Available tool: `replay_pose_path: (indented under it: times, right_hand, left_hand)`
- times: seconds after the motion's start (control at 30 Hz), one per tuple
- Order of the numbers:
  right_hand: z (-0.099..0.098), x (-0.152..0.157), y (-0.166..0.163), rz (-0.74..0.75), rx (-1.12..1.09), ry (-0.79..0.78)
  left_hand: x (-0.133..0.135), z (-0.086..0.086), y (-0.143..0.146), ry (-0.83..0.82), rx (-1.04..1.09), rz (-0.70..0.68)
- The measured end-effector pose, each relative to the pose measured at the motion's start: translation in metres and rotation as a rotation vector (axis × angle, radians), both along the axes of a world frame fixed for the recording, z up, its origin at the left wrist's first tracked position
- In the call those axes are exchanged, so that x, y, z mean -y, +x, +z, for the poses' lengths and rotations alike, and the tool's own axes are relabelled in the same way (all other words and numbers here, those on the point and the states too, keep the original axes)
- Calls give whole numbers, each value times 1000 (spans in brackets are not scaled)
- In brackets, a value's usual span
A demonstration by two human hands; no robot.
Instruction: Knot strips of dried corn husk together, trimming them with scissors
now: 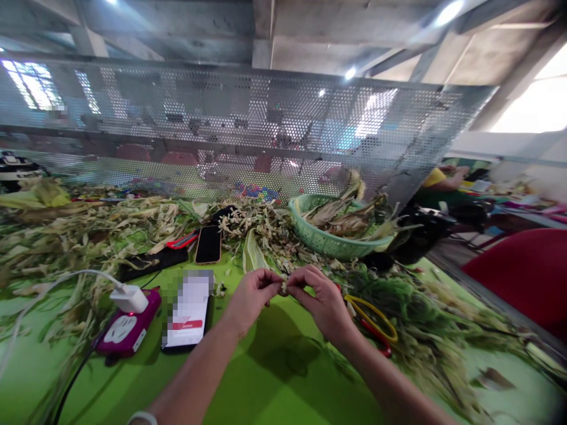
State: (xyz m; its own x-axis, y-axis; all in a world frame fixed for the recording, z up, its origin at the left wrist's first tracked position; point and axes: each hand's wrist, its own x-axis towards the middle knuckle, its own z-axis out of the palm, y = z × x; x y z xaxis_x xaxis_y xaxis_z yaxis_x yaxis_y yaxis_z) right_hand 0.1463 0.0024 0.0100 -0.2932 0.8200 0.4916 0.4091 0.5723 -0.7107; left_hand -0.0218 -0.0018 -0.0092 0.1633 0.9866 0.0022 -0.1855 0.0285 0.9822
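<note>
Above the green tabletop [283,378], my left hand [254,295] and my right hand [319,298] meet fingertip to fingertip. Both pinch one small pale husk piece [284,287], whose exact shape is too small to make out. A long strip of pale corn husk [254,252] lies just behind my left hand. Beside my right forearm are scissors with yellow and red handles [376,319], partly covered by green fibres. A lit phone [188,316] rests on the table left of my left hand.
Dried husks [110,227] heap across the back and left. A green basket [336,245] holds more husks. A dark phone [208,245], a red cutter [182,241] and a purple power strip [128,330] with cables stand left. Green fibres [407,301] spread right; a perforated screen [221,130] rises behind.
</note>
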Motion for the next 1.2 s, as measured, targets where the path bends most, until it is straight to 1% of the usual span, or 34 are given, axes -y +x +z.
replay_pose_path:
  times: [0.27, 0.43, 0.63, 0.8, 1.03, 1.2]
  right_hand:
    - [-2, -1, 1, -35, -3, 45]
    - [0, 0, 2, 9, -10, 43]
    - [0, -1, 4, 26, -11, 44]
    - [1, -1, 4, 49, -5, 67]
    - [0, 0, 6, -7, -3, 51]
    - [2, 3, 5, 31, 37, 76]
  left_hand:
    - [0, 1, 0, 11, -2, -7]
    - [-1, 1, 0, -2, 17, -6]
    - [-1, 1, 0, -10, 23, -25]
    - [1, 3, -1, -18, 20, -43]
    - [2, 7, 0, -33, 3, -47]
    - [2, 6, -1, -58, 28, -74]
